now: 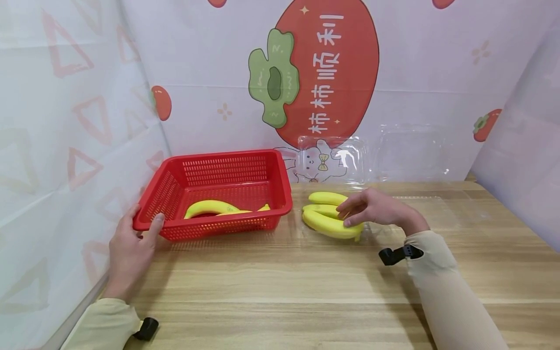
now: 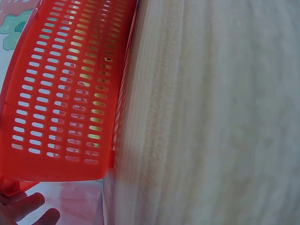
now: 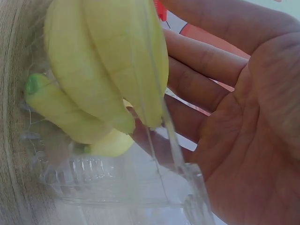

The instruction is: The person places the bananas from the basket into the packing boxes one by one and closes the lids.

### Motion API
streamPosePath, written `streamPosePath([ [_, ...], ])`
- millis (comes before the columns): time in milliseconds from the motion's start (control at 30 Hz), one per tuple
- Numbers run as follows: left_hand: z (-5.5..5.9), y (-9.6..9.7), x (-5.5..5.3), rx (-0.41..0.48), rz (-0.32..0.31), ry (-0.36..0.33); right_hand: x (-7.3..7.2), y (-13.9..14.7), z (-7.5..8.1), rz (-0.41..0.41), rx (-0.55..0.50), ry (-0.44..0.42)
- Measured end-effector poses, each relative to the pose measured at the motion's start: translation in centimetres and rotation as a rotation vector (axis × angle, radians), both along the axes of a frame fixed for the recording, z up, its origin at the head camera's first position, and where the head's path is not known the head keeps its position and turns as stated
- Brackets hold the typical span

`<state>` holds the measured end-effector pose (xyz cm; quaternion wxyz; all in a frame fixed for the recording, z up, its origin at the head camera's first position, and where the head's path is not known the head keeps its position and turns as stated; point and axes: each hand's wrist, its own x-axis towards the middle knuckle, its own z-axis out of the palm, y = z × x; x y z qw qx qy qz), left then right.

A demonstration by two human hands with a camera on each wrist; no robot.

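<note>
Over there, I have my left hand [image 1: 131, 250] gripping at the left, thumb [image 1: 156, 226] apart from fingers [image 1: 129, 215]; my right hand [image 1: 377, 207], slightly farther, points left, fingers relaxed.

The left hand [image 1: 131, 253] grips the near left corner of a red basket [image 1: 223, 223] with bananas [image 1: 211, 207] inside. To its right on the wooden table [image 1: 262, 301], the right hand [image 1: 378, 209] touches more bananas [image 1: 323, 222], clear plastic [image 1: 358, 165] standing behind them. A printed cloth [image 1: 415, 73] hangs at the back.
</note>
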<state>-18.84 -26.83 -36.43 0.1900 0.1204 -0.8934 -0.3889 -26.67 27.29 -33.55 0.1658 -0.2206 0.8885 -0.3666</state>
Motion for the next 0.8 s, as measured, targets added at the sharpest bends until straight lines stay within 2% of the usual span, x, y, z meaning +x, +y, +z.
streamPosePath([
  [200, -0.1, 0.0, -0.1, 0.012, -0.002, -0.008, 0.0, 0.0, 0.3, -0.033, -0.017, 0.007],
  [400, -0.3, -0.2, -0.2, -0.007, 0.003, -0.013, 0.2, 0.3, 1.0, -0.129, -0.070, 0.078],
  [600, -0.5, -0.5, -0.1, -0.011, 0.017, -0.008, 0.8, 0.8, 2.0, -0.169, -0.093, 0.144],
  [800, -0.4, -0.5, -0.1, -0.009, 0.005, -0.012, 1.5, 1.8, 3.4, -0.223, -0.096, 0.207],
])
